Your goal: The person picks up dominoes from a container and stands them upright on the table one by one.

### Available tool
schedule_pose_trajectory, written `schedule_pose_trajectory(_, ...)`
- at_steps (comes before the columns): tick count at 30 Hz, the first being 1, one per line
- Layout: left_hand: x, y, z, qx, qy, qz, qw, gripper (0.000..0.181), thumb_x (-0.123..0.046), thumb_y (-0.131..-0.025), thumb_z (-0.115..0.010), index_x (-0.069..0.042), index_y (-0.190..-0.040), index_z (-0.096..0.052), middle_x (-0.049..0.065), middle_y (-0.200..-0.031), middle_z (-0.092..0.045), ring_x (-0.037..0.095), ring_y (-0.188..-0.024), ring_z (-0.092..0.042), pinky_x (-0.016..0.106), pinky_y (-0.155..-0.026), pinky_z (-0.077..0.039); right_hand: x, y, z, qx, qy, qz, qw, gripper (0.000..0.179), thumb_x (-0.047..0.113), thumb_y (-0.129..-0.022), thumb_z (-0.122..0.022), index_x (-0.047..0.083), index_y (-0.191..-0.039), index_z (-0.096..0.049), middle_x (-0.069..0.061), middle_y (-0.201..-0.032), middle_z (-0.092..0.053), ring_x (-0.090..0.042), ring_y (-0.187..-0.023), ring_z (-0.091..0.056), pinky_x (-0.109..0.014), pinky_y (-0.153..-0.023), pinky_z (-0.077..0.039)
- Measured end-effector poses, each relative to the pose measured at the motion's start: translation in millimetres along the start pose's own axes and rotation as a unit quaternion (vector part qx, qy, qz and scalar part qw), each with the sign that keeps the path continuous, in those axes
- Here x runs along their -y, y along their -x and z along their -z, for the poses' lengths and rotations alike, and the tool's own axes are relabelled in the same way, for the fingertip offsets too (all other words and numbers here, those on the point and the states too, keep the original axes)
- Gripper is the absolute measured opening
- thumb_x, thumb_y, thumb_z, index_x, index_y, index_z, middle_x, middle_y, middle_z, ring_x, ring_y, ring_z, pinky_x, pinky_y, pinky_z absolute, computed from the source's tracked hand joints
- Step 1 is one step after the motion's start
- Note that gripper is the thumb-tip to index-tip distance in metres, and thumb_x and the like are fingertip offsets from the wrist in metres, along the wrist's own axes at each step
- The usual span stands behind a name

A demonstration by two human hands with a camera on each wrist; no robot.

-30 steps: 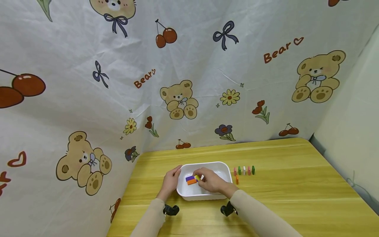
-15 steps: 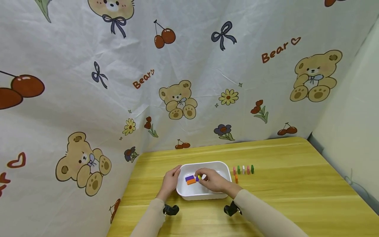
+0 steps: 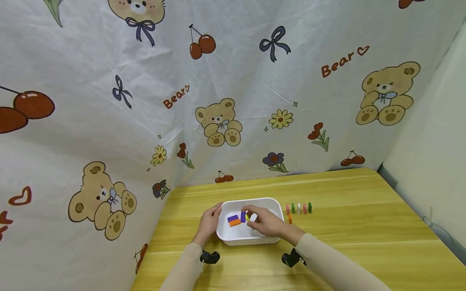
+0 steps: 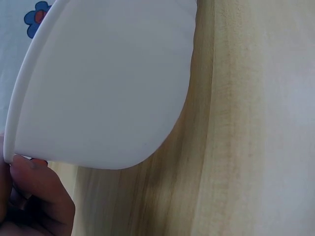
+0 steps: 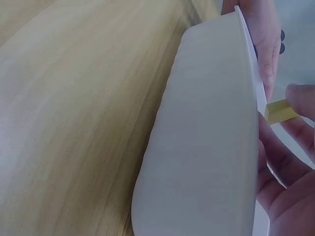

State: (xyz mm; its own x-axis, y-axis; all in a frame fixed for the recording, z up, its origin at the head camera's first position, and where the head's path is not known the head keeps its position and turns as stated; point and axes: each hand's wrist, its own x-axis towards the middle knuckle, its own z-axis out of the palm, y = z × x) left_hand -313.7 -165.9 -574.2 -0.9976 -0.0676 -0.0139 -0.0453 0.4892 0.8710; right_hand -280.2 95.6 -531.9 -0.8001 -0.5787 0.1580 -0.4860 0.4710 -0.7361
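A white plastic tub (image 3: 251, 242) stands on the wooden table. My left hand (image 3: 210, 222) holds its left end, thumb and finger pinching the rim in the left wrist view. Over the tub's inside, my right hand (image 3: 268, 223) pinches a small yellow block (image 5: 280, 112) between thumb and finger; in the right wrist view it shows near rim height. On the tub floor left of that hand lie an orange block (image 3: 235, 222) and a purple block (image 3: 232, 218) side by side, with a second purple block (image 3: 242, 217) nearer the fingers. My right hand hides part of the tub's inside.
Right of the tub, several small blocks (image 3: 299, 208) in pink, green and white stand upright in a row. One orange block (image 3: 290, 218) stands in front of the row's left end. A bear-printed cloth (image 3: 218, 157) hangs behind the table.
My right hand has drawn slightly right with the yellow block, and the second purple block now shows left of its fingers. My left hand stays at the tub's end.
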Motion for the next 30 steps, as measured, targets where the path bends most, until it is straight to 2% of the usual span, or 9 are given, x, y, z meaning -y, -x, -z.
schedule_pose_trajectory(8,2.3,-2.5,-0.8,0.001,0.005,0.012,0.9999,0.037,-0.029,-0.11,-0.052,-0.018,-0.144,-0.063,0.007,-0.151,-0.059,0.033,-0.145,-0.049,0.052,-0.118,-0.044,4.5,11.9,6.2,0.004,-0.01,0.014,0.9998,0.04,0.015,-0.101,-0.068,0.02,-0.139,-0.057,-0.009,-0.121,-0.067,-0.011,-0.079,-0.063,-0.02,-0.07,-0.056)
schedule_pose_trajectory(14,2.1,-2.5,-1.5,-0.002,0.003,0.007,1.0,0.037,-0.028,-0.11,-0.052,-0.018,-0.143,-0.064,0.008,-0.151,-0.058,0.034,-0.144,-0.05,0.052,-0.116,-0.046,6.3,20.7,13.1,-0.011,-0.003,0.035,0.9993,0.04,0.008,-0.1,-0.067,0.014,-0.138,-0.059,-0.014,-0.123,-0.067,-0.009,-0.082,-0.063,-0.019,-0.069,-0.056)
schedule_pose_trajectory(20,1.2,-1.3,-2.6,-0.003,0.001,0.014,0.9999,0.037,-0.029,-0.11,-0.051,-0.02,-0.143,-0.064,0.008,-0.151,-0.058,0.034,-0.144,-0.05,0.052,-0.116,-0.046,5.9,31.1,19.4,-0.033,-0.009,0.057,0.9978,0.032,0.005,-0.099,-0.067,0.01,-0.13,-0.062,-0.011,-0.126,-0.067,-0.01,-0.084,-0.066,-0.019,-0.07,-0.058)
schedule_pose_trajectory(30,3.0,-2.6,-1.2,-0.001,-0.001,0.008,1.0,0.038,-0.03,-0.11,-0.052,-0.019,-0.144,-0.064,0.008,-0.151,-0.058,0.034,-0.144,-0.049,0.052,-0.117,-0.045,-3.2,50.1,28.7,-0.057,-0.024,0.034,0.9975,0.025,0.003,-0.098,-0.068,0.012,-0.12,-0.063,-0.007,-0.118,-0.067,-0.01,-0.083,-0.065,-0.023,-0.07,-0.059)
